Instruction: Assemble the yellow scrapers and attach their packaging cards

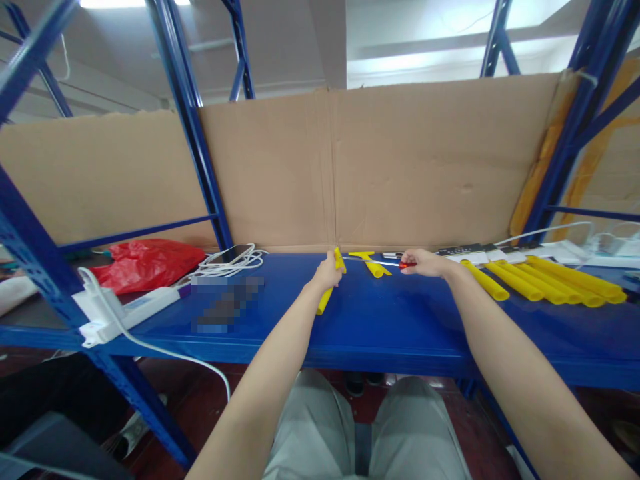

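My left hand is closed around a yellow tube-shaped handle, tilted, with its lower end near the blue shelf. A screwdriver with a red grip is held in my right hand. Its thin metal shaft points left at the upper end of the yellow handle; whether the tip touches cannot be made out. Between my hands, a yellow T-shaped piece lies on the shelf just below the shaft.
Several yellow tubes lie in a row on the right. Leftward are a red plastic bag, coiled white cable and a white power strip. Cardboard stands along the back; blue posts frame the shelf.
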Motion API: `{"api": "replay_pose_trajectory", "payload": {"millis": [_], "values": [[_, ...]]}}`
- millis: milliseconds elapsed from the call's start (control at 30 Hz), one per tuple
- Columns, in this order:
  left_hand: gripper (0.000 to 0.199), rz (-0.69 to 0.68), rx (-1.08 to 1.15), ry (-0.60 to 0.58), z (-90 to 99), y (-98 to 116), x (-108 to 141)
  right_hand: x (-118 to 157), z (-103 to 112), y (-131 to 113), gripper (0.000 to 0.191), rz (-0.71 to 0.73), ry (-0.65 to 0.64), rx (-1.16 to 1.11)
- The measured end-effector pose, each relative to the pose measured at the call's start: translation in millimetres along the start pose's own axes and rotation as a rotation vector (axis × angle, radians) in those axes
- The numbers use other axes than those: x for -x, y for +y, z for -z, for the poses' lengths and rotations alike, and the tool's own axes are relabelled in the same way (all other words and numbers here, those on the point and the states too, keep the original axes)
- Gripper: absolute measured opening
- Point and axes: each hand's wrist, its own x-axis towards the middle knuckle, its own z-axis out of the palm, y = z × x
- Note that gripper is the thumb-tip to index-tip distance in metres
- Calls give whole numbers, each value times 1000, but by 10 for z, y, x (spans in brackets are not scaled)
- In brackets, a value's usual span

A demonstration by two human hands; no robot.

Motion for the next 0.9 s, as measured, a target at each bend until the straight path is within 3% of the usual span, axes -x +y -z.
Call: {"api": "replay_pose_trajectory", "payload": {"millis": [900], "values": [[38, 32, 23, 0, 5, 25, 14, -35, -41, 54, 21, 2, 13, -12]]}}
